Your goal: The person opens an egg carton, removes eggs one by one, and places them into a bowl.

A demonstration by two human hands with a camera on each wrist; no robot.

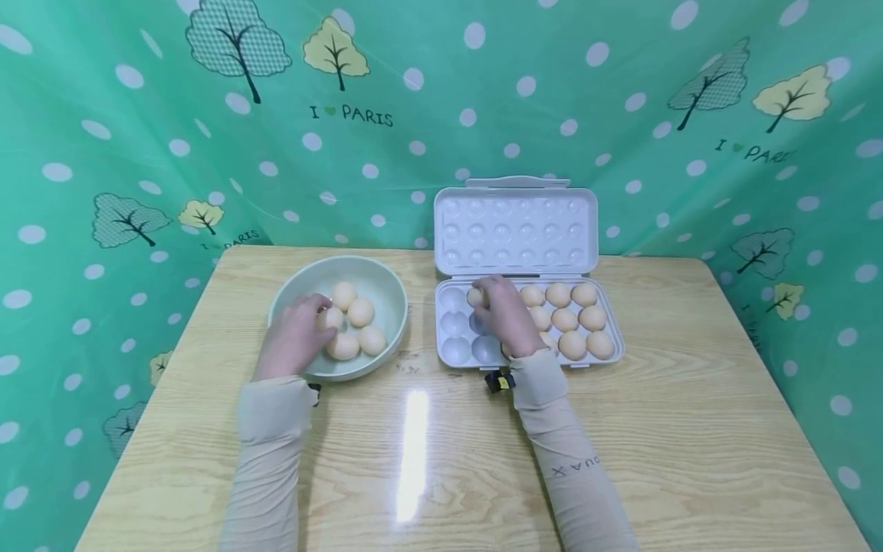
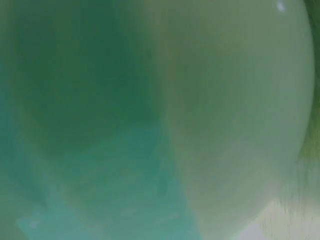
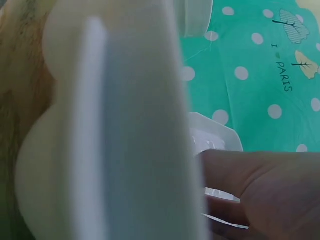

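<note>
My left hand [image 1: 295, 334] reaches over the near-left rim of a pale green bowl [image 1: 395, 290]. Its fingers and thumb curl round an egg [image 1: 331, 319], with several more eggs [image 1: 361, 312] lying beside it in the bowl. At the white egg tray [image 1: 441, 308], my right hand [image 1: 507, 310] pinches an egg [image 1: 474, 297] at a back-row cup, second column from the left. That hand hides part of the tray. In the right wrist view the hand [image 3: 280, 192] shows at the right, its fingertips hidden behind the blurred tray side [image 3: 145, 125].
Behind the tray its dimpled lid [image 1: 516, 230] stands open. Several eggs [image 1: 564, 319] fill the tray's right side, while the leftmost cups [image 1: 454, 323] hold none. Both stand on a wooden table [image 1: 359, 460], backed by a green dotted cloth [image 1: 469, 115]. The bowl's wall [image 2: 240, 110] fills the left wrist view.
</note>
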